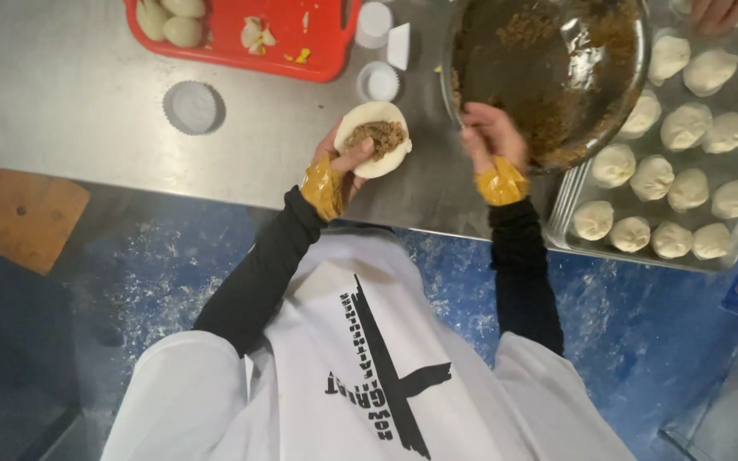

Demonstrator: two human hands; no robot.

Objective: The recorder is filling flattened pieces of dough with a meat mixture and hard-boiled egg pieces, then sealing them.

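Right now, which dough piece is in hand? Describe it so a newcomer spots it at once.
Start at the steel table, just left of the big metal bowl of brown filling. The left hand holds a flat round dough disc there, thumb across it. Unlike the closed white buns on the tray to the right, it is open, with brown filling heaped on top.

A steel worktable (70,94) carries a red tray (241,43) at its far edge, two paper cups (194,107) beside it, a white scraper (399,45) and a large glass bowl (548,72). To the right lies a metal baking tray (565,201) of shaped dough buns (651,177).
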